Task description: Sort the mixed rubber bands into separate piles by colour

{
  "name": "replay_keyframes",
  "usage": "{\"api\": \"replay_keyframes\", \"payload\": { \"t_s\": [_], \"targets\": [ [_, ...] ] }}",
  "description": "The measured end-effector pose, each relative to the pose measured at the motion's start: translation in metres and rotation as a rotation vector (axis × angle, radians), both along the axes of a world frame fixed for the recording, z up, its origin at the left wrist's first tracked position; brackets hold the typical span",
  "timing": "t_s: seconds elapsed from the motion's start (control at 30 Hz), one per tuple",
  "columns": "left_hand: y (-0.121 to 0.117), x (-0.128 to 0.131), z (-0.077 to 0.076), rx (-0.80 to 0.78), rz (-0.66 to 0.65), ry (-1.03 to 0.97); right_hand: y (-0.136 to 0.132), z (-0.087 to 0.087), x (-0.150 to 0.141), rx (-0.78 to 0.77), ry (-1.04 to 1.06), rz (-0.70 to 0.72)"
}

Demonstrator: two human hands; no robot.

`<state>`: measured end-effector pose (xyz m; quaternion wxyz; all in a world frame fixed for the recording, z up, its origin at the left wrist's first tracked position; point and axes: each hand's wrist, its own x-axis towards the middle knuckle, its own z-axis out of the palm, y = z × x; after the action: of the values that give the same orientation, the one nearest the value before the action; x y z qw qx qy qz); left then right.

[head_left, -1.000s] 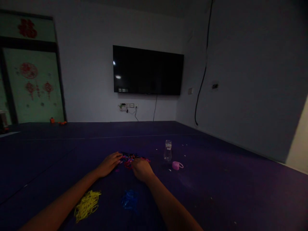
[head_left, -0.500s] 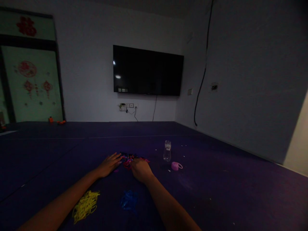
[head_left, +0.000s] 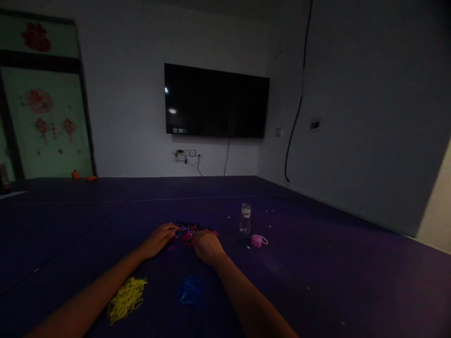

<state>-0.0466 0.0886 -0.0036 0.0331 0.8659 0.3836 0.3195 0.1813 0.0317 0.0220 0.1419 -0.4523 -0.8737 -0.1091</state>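
Observation:
A mixed heap of coloured rubber bands (head_left: 188, 229), mostly red, pink, blue and black, lies on the dark purple surface. My left hand (head_left: 160, 239) rests at the heap's left edge, its fingers stretched towards the bands and holding nothing that I can see. My right hand (head_left: 207, 246) is bent down over the right part of the heap with its fingers closed at the bands; the fingertips are partly hidden. Nearer to me, a pile of yellow rubber bands (head_left: 127, 300) lies by my left forearm, and a smaller blue pile (head_left: 190, 291) sits between my arms.
Right of the heap stands a clear bottle (head_left: 245, 219) without its lid. A pink cap with a loop (head_left: 257, 241) lies just in front of it. Small white scraps dot the purple surface (head_left: 317, 263). Orange objects (head_left: 90, 178) are at the far left edge.
The fingers of my left hand have drawn closer together at the heap's edge. My right hand has shifted very slightly at the bands. The piles, bottle and cap stay in place.

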Motion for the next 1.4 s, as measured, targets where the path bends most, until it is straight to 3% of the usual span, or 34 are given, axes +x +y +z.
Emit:
{"api": "replay_keyframes", "payload": {
  "t_s": [0.2,0.53,1.1,1.4],
  "targets": [
    [-0.008,0.001,0.012,-0.070,0.067,-0.133,-0.001,0.000,0.000,0.004,0.013,0.012],
    [-0.009,-0.005,0.017,-0.083,0.144,-0.157,-0.001,0.000,0.001,-0.025,0.045,0.017],
    [-0.005,-0.012,0.011,-0.023,0.305,-0.176,-0.001,0.001,0.001,-0.022,0.021,0.016],
    [0.001,-0.010,0.007,0.019,0.253,-0.121,-0.002,0.002,0.001,-0.022,0.033,0.022]
  ]
}}
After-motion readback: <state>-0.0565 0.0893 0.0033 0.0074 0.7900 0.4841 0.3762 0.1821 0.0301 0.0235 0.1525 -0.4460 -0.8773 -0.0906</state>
